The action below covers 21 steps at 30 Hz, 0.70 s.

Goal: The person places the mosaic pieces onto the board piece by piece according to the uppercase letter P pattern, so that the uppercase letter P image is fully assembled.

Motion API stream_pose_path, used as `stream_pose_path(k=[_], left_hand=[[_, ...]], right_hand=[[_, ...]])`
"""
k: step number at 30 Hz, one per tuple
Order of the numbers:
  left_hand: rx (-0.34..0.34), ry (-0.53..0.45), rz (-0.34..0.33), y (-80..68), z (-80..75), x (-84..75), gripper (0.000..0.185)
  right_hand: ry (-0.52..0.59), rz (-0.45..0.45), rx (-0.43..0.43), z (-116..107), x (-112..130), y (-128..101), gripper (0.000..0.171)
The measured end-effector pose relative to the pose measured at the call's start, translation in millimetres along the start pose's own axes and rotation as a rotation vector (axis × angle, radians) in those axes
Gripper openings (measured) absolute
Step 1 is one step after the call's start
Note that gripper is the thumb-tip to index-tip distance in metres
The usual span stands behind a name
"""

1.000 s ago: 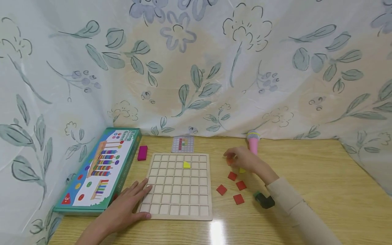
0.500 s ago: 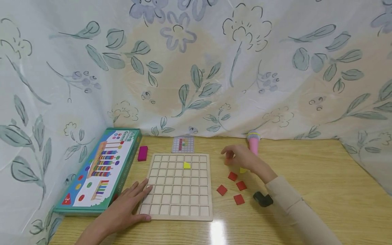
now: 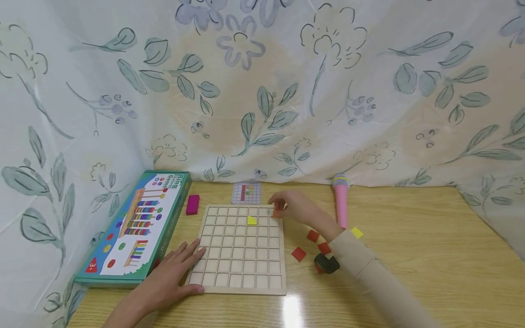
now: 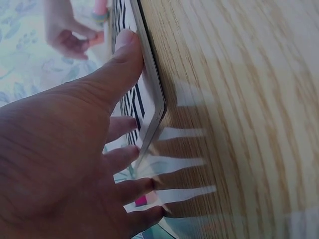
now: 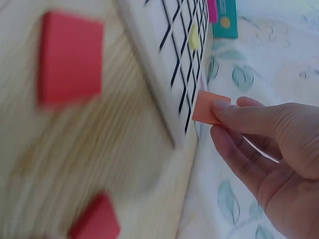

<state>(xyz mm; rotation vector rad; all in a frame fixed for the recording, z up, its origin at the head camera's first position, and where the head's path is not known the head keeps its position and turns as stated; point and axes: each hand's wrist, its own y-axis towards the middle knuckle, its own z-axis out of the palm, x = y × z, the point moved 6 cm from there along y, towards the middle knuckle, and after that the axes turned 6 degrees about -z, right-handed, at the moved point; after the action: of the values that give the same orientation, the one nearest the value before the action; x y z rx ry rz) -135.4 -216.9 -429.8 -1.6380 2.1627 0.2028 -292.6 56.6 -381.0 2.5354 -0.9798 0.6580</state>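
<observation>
At center frame our right hand (image 3: pixel 294 208) has its grip pinching an orange tile (image 5: pixel 208 108) between thumb and fingertips, just over the upper right corner of the wooden grid board (image 3: pixel 239 273). Our left hand (image 3: pixel 171 275) lies with its grip spread flat on the board's lower left corner. A yellow piece (image 3: pixel 251 221) sits in a cell nearby on the desk (image 3: pixel 430 255).

- Head view: from above, looking forward and down over the grid board (image 3: pixel 239 248) toward the flowered curtain (image 3: pixel 262 91).
- Left wrist view: very close, low along the left hand (image 4: pixel 65 164) at the board's near edge, facing the far side.
- Right wrist view: close behind the right hand (image 5: pixel 264 159), across the board.
- Shared by all three: board (image 4: pixel 149 99) (image 5: pixel 174 59) and orange tile (image 3: pixel 277 212) (image 4: pixel 98 38) (image 5: pixel 208 107).
</observation>
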Motion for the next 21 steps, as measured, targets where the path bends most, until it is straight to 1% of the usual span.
stream_pose_path(k=[3, 10, 12, 18, 21], left_hand=[[0.008, -0.018, -0.011, 0.4, 1.1, 1.2, 0.09], [0.001, -0.016, 0.019, 0.2, 1.7, 1.5, 0.09], [-0.004, -0.013, 0.026, 0.2, 1.5, 1.3, 0.09], [0.014, -0.022, -0.002, 1.4, 1.2, 2.5, 0.09], [0.017, -0.021, 0.001, 1.7, 1.3, 2.2, 0.09]], right_hand=[[0.036, -0.008, 0.011, 10.5, 9.0, 11.2, 0.032], [0.112, -0.057, 0.008, 32.8, 23.3, 34.7, 0.03], [0.135, -0.052, 0.009, 37.1, 26.0, 40.2, 0.031], [0.238, -0.021, 0.007, 42.7, 34.8, 53.4, 0.032], [0.24, -0.008, 0.008, 47.6, 35.3, 57.3, 0.03]])
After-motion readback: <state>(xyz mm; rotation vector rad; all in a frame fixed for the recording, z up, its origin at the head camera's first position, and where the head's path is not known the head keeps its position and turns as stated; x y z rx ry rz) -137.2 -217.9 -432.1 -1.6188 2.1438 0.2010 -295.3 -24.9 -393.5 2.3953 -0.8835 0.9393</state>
